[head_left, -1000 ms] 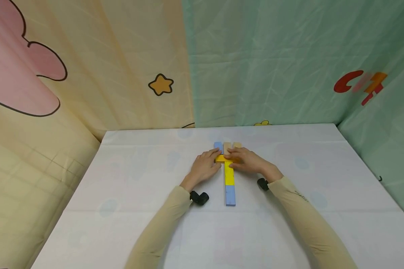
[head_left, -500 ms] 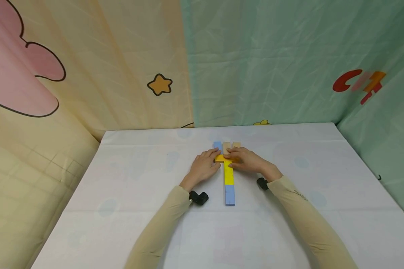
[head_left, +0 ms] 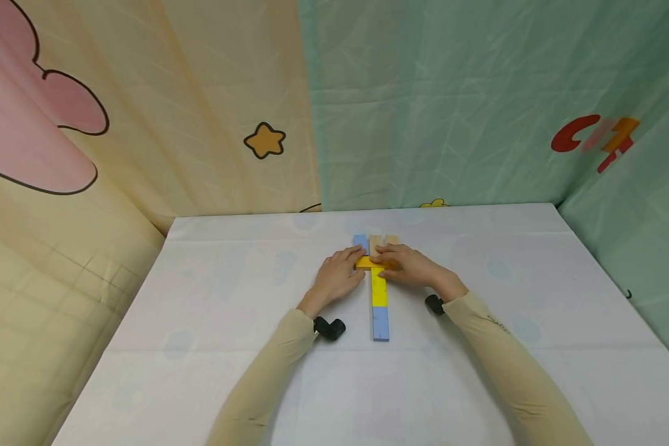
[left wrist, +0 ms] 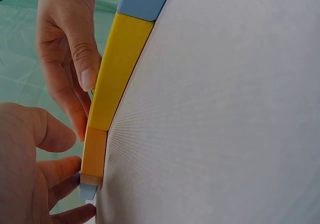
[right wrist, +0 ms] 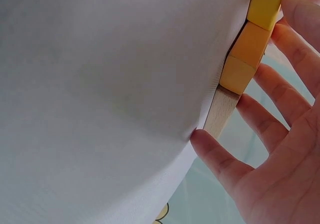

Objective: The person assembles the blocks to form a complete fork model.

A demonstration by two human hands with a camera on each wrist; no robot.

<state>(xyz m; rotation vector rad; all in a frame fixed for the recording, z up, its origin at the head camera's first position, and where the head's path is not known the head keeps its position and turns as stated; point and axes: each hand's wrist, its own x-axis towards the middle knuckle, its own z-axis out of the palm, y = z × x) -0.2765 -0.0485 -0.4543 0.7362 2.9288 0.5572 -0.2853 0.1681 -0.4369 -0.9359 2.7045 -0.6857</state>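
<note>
Both hands met at the orange block (head_left: pixel 370 262) near the table's (head_left: pixel 201 310) far middle: the left hand (head_left: pixel 337 279) touched its left end with loosely bent fingers, the right hand (head_left: pixel 407 265) lay relaxed over its right end. Already laid flat were a yellow block (head_left: pixel 378 291) and blue block (head_left: pixel 381 323) as a stem, with blue and plain wooden blocks (head_left: pixel 376 243) beyond the crossbar, which seemingly only needed squaring up.

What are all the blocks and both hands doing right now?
left hand: fingers relaxed, touching the left end of the orange block.
right hand: fingers straight, resting on the orange block.
orange block: flat, lying crosswise, partly covered by fingers.
yellow block: flat, in line below the orange one.
near blue block: flat, end of the line.
far blue block: flat, beside the wooden blocks.
wooden blocks: flat, side by side.
</note>
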